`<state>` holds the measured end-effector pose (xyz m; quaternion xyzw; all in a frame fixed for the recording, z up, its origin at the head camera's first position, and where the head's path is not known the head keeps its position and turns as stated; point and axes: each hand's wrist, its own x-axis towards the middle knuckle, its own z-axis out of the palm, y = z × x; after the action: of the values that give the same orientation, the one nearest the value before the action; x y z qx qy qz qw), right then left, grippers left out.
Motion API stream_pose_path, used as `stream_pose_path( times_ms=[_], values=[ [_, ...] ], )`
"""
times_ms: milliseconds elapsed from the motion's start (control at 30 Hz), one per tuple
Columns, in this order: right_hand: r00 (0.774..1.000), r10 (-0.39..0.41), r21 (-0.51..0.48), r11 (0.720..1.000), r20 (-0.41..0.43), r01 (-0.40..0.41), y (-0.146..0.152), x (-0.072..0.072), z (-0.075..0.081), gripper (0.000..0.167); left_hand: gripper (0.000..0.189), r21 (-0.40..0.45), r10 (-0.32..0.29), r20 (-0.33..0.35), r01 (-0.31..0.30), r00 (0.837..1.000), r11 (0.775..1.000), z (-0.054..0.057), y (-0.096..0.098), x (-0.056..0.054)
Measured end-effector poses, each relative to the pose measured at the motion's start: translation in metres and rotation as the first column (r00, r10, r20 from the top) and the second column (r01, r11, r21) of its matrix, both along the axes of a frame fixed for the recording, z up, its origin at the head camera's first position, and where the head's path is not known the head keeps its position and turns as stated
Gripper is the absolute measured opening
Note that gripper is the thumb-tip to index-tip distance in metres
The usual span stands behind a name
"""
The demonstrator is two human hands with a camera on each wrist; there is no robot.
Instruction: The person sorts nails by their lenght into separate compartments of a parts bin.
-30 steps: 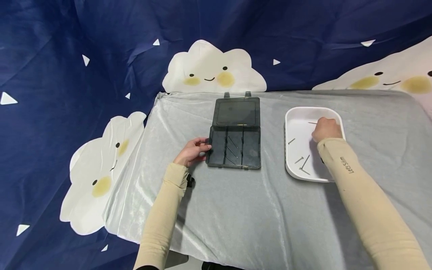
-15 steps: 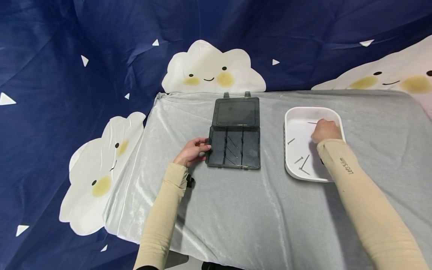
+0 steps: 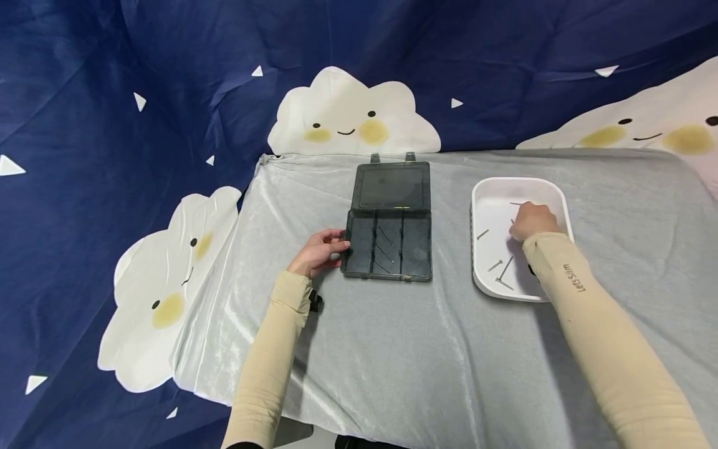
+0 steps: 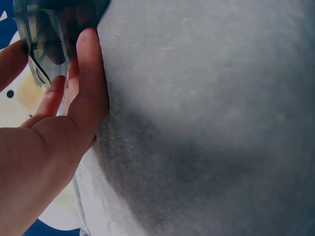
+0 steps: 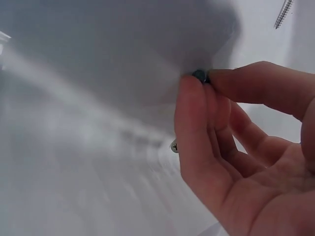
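My left hand (image 3: 320, 251) grips the left edge of a dark see-through compartment box (image 3: 416, 249), thumb at the rim. In the left wrist view, a corner of the box (image 4: 47, 54) lies between the fingers and thumb. The box lid (image 3: 392, 186) is folded back. Several screws (image 3: 384, 252) lie in its middle compartment. Inside a white tray (image 3: 516, 179), my right hand (image 3: 535, 221) pinches a screw (image 5: 200, 75) between thumb and fingertips; the dark head shows in the right wrist view and most of the shank is hidden.
More screws (image 3: 483, 234) lie loose along the tray's left and front side, and one screw (image 3: 516, 203) sits near the back. Another screw head (image 5: 174, 146) shows beside the right fingers. A grey cloth (image 3: 392, 349) covers the table, with a blue printed curtain (image 3: 477, 50) behind.
My right hand has shifted slightly left in the tray, and the end of a screw now shows at its fingertips. The left hand stays at the box.
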<state>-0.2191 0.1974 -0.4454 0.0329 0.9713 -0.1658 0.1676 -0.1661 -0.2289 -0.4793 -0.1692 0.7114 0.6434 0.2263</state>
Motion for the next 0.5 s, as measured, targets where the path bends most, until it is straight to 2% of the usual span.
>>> stream_pose_path(
  times_ms=[300, 500],
  values=[
    [0.999, 0.036, -0.002, 0.999, -0.028, -0.036, -0.0001, 0.0016, -0.0024, 0.036, 0.051, -0.001, -0.004, -0.002, 0.004, 1.0, 1.0, -0.0021, -0.0008, -0.0008],
    [0.999, 0.037, -0.01, 0.999, 0.004, -0.037, -0.0004, 0.0034, -0.0031, 0.033, 0.051, 0.005, 0.002, -0.001, -0.002, 1.0, 1.0, -0.0018, -0.0003, -0.0006]
  ],
)
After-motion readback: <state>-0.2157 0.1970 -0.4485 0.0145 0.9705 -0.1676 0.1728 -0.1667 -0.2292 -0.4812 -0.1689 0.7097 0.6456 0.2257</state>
